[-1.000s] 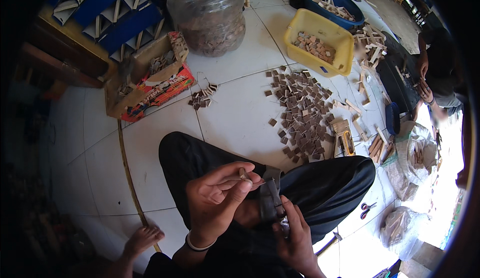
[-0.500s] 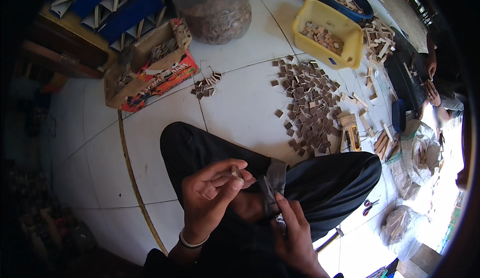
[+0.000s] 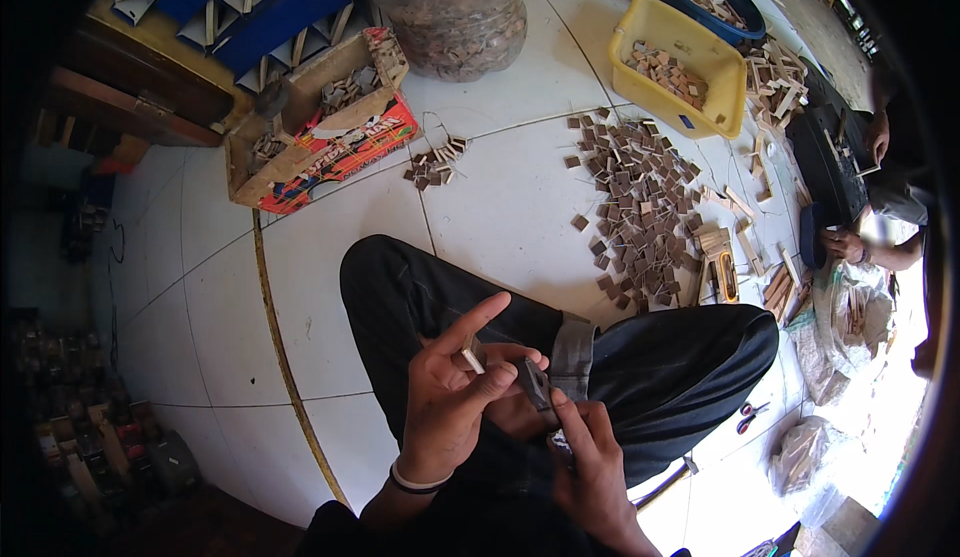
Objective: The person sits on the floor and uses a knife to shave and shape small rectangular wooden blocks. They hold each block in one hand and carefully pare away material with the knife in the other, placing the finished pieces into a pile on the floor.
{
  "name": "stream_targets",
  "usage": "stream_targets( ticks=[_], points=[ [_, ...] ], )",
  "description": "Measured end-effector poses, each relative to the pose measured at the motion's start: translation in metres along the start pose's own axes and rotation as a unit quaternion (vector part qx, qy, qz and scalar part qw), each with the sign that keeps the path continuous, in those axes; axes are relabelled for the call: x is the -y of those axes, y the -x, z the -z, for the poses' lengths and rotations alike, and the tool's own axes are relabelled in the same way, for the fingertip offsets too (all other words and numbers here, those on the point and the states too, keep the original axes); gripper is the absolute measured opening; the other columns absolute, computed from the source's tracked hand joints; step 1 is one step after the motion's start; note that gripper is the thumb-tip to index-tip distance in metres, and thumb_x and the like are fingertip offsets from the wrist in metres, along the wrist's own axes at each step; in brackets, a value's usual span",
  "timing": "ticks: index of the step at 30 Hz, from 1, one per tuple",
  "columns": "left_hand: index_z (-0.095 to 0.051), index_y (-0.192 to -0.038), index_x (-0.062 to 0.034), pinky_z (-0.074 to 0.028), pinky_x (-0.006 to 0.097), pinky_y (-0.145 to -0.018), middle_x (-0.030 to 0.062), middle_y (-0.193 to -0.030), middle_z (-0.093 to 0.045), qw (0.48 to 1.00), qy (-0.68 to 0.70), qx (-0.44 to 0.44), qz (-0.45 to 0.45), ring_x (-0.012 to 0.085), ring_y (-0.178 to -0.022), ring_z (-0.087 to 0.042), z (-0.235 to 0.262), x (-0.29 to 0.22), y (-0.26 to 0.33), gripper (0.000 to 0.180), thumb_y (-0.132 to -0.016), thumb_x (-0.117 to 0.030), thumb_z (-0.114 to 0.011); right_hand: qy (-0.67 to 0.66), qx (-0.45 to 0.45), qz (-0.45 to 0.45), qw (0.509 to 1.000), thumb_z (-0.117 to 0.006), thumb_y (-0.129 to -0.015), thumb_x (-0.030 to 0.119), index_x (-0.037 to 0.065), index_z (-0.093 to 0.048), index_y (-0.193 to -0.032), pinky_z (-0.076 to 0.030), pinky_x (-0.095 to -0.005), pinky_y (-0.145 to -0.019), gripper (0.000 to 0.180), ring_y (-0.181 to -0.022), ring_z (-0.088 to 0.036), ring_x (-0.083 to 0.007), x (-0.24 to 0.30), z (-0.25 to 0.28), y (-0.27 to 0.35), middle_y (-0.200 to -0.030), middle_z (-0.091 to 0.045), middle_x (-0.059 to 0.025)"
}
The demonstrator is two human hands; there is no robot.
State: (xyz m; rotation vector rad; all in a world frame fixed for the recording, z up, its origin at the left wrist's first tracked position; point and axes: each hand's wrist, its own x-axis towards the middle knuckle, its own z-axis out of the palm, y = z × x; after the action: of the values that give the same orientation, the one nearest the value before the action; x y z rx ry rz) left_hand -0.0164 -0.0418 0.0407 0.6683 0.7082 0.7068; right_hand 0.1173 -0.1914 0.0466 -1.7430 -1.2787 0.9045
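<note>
My left hand (image 3: pixel 450 397) pinches a small wooden tile (image 3: pixel 472 358) with the thumb, its pale edge showing and the index finger stretched out above it. In my right hand (image 3: pixel 592 457) is a dark metal pair of pliers (image 3: pixel 534 381), its jaws pointing up and to the left, beside my left fingertips. Whether the jaws grip anything cannot be made out. Both hands are above my crossed legs. Past my knees lies a spread heap of small brown square tiles (image 3: pixel 640 212), many with thin wires sticking out, and a smaller cluster of tiles (image 3: pixel 432 167) to its left.
A cardboard box (image 3: pixel 335 162) with tiles stands far left, near a clear bag (image 3: pixel 445 32) of small pieces. Far right are a yellow tub (image 3: pixel 625 67), a blue basin (image 3: pixel 750 32) and wood strips. Scissors (image 3: pixel 746 417) lie right. Another person's hand (image 3: pixel 845 246) shows at the right edge.
My left index finger has stretched out, and the tile has turned in my hand. The pliers have turned their broad side to view. The other person's hands have moved apart.
</note>
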Motion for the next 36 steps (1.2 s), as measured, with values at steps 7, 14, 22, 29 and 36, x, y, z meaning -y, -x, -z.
stream_targets(
  ticks=[7, 14, 22, 29, 36],
  points=[
    [-0.049, -0.145, 0.0076, -0.056, 0.034, -0.099, 0.0098, -0.100, -0.069, 0.994, 0.066, 0.043, 0.080, 0.0223, -0.106, -0.068, 0.010, -0.001, 0.001, 0.065, -0.095, -0.021, -0.080, -0.256, 0.128, -0.009, 0.958, -0.067, -0.092, -0.011, 0.012, -0.034, -0.165, -0.054, -0.0380, -0.088, 0.083, -0.103, -0.068, -0.0275, -0.011, 0.010, 0.000, -0.116, -0.062, -0.0166],
    [-0.054, -0.141, 0.0068, -0.053, 0.032, -0.098, 0.0058, -0.096, -0.067, 0.984, 0.094, 0.054, 0.141, 0.0201, -0.105, -0.065, 0.021, 0.001, 0.006, 0.064, -0.092, -0.021, -0.084, -0.338, 0.190, -0.038, 0.921, -0.066, -0.099, -0.003, 0.012, -0.026, -0.168, -0.050, -0.0348, -0.089, 0.081, -0.100, -0.064, -0.0202, -0.020, 0.009, 0.011, -0.110, -0.061, -0.0090],
    [-0.052, -0.148, -0.0003, -0.054, 0.034, -0.101, 0.0079, -0.106, -0.072, 0.991, 0.027, 0.038, 0.127, 0.0210, -0.112, -0.067, 0.021, 0.015, 0.009, 0.067, -0.092, -0.019, -0.084, -0.388, 0.184, -0.076, 0.900, -0.065, -0.102, 0.000, 0.011, -0.023, -0.169, -0.050, -0.0359, -0.091, 0.080, -0.103, -0.062, -0.0192, -0.028, 0.010, 0.026, -0.116, -0.061, -0.0100],
    [-0.060, -0.140, 0.0042, -0.053, 0.036, -0.106, 0.0143, -0.121, -0.071, 0.997, 0.059, 0.049, -0.027, 0.0211, -0.115, -0.069, 0.012, 0.017, 0.007, 0.049, -0.098, -0.013, -0.077, -0.364, 0.163, -0.112, 0.910, -0.065, -0.101, -0.001, 0.007, -0.020, -0.169, -0.051, -0.0353, -0.096, 0.081, -0.108, -0.064, -0.0192, -0.025, 0.009, 0.035, -0.123, -0.062, -0.0131],
    [-0.069, -0.126, 0.0046, -0.057, 0.042, -0.106, 0.0192, -0.122, -0.071, 0.963, -0.188, 0.040, -0.189, 0.0295, -0.115, -0.072, 0.012, 0.016, 0.005, 0.030, -0.096, -0.001, -0.073, -0.355, 0.066, -0.182, 0.914, -0.058, -0.102, -0.005, 0.008, -0.009, -0.170, -0.050, -0.0407, -0.107, 0.085, -0.123, -0.064, -0.0267, -0.021, 0.012, 0.034, -0.133, -0.061, -0.0183]
  ],
)
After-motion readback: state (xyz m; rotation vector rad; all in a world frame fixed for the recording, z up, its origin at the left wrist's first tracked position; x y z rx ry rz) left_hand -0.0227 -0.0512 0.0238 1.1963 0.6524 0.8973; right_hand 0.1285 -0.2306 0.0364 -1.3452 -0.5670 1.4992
